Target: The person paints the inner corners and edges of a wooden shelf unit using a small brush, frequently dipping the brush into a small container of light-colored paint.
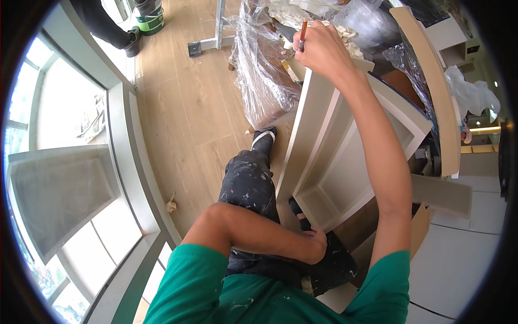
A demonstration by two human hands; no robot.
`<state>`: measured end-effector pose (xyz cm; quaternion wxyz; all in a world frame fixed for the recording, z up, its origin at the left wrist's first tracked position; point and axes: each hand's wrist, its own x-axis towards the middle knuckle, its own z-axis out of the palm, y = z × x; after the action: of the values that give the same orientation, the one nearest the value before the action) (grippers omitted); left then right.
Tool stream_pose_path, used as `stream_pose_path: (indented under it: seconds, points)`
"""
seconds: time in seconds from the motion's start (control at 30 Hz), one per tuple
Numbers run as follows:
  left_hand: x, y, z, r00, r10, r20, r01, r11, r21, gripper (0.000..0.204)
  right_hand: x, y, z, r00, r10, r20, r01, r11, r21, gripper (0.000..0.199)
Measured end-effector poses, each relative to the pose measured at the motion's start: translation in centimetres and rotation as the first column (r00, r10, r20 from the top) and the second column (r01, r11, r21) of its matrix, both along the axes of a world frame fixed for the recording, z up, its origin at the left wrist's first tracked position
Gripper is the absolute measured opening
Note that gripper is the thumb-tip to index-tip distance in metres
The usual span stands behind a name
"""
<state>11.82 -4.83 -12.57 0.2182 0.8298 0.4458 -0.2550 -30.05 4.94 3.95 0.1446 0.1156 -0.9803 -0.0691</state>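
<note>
My right hand (pixel 324 51) reaches far forward, closed around a slim stick-like tool (pixel 302 35) with an orange-brown handle and a silvery lower part. The tool stands nearly upright over the far end of a cream box-shaped cabinet piece (pixel 337 162); its tip is hard to make out. That piece lies slanted in front of me, its recessed inside facing up. My left arm crosses my lap, and my left hand (pixel 317 243) rests beside my bent right leg, near the piece's closest corner. Most of its fingers are hidden.
Crumpled clear plastic sheeting (pixel 264 81) covers things at the far middle. A metal stand foot (pixel 210 44) and a green-and-white bucket (pixel 149 19) stand on the wood floor (pixel 183 97). Another person's leg (pixel 102 24) is far left. Windows line the left; a long tan board (pixel 434 92) leans right.
</note>
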Motion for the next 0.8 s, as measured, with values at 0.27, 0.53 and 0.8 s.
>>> stream_pose_path:
  seconds: [0.27, 0.53, 0.8]
  points:
    - [-0.3, -0.3, 0.5, 0.997, 0.061, -0.052, -0.059, 0.997, 0.054, 0.034, -0.7, 0.2, -0.5, 0.994, -0.102, 0.037, 0.104, 0.993, -0.06, 0.007]
    - [-0.2, -0.4, 0.2, 0.997, 0.044, -0.066, -0.039, 0.997, 0.073, 0.033, 0.3, 0.2, 2.2, 0.963, -0.194, 0.187, 0.248, 0.911, -0.331, 0.01]
    - [0.3, -0.3, -0.8, 0.998, 0.063, -0.03, -0.061, 0.996, 0.06, 0.035, -1.1, 1.2, -0.2, 0.992, -0.123, -0.027, 0.119, 0.984, -0.131, 0.006]
